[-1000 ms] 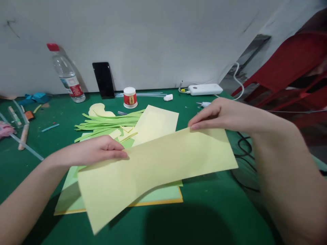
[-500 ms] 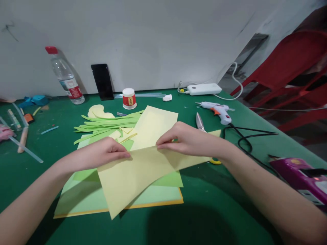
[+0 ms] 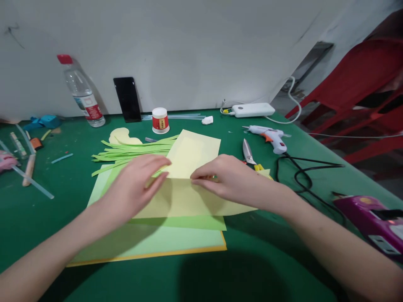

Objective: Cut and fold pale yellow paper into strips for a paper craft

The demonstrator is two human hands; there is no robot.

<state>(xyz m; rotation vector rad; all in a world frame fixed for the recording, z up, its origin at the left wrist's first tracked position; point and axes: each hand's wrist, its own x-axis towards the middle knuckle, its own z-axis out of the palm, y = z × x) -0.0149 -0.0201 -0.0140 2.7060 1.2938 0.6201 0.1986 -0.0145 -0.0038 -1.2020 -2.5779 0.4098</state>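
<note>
In my right hand [image 3: 229, 178], thumb and fingertips pinch the top edge of a pale yellow sheet of paper [image 3: 185, 199]. My left hand [image 3: 138, 178] is over the left part of that sheet, its thumb and fingers apart and slightly blurred. Whether the left thumb touches the paper I cannot tell. Another pale yellow sheet [image 3: 197, 149] lies just behind. Below the held sheet are a green sheet [image 3: 210, 222] and a light green sheet with an orange edge [image 3: 151, 243]. Green paper strips [image 3: 135, 152] lie behind my left hand.
Scissors [image 3: 248, 152] and a hot glue gun [image 3: 270, 136] lie right of the sheets. The gun's black cord runs near a purple power socket [image 3: 371, 222]. A paper cup [image 3: 160, 121], phone [image 3: 127, 99] and water bottle [image 3: 84, 98] stand at the back.
My left hand has let go of the sheet's edge and moved up, its fingers now apart. The sheet's lower left corner has swung up and the sheet hangs more level. My right hand keeps its pinch.
</note>
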